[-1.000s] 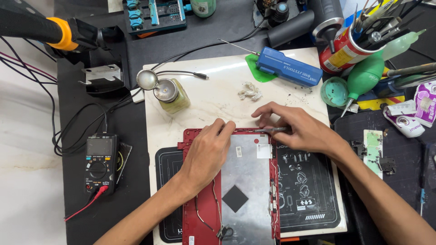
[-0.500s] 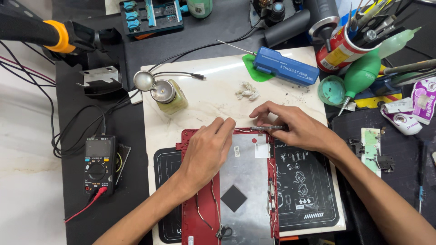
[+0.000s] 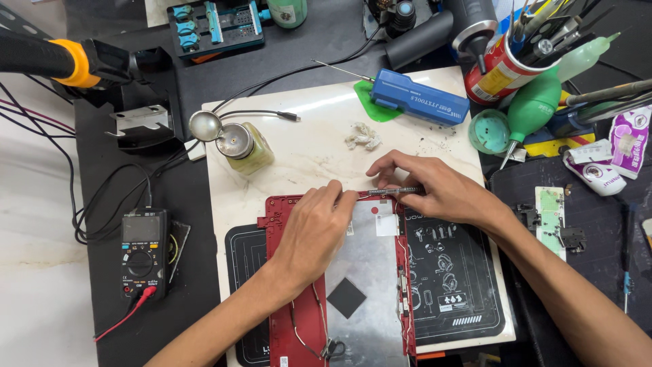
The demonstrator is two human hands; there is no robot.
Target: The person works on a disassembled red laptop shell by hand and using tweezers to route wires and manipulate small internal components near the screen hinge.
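A red device back frame point(image 3: 292, 319) with a silver metal plate point(image 3: 367, 278) lies on a black work mat point(image 3: 455, 285) on a white board. My left hand point(image 3: 312, 231) rests palm down on the frame's upper left part, fingertips at its top edge. My right hand point(image 3: 435, 190) holds metal tweezers point(image 3: 390, 192) level, their tips pointing left to the top edge of the plate, beside my left fingertips. A thin wire point(image 3: 299, 333) runs along the frame's lower left.
A glass liquid dispenser bottle point(image 3: 244, 144) stands at the board's upper left, a blue tool case point(image 3: 418, 96) and crumpled tissue point(image 3: 361, 136) behind my hands. A multimeter point(image 3: 142, 251) lies left. A red cup of tools point(image 3: 506, 64), green blower point(image 3: 536, 102) and small circuit board point(image 3: 550, 211) are right.
Both hands stay at the frame's top edge; the view has shifted slightly. No clear movement of the tweezers.
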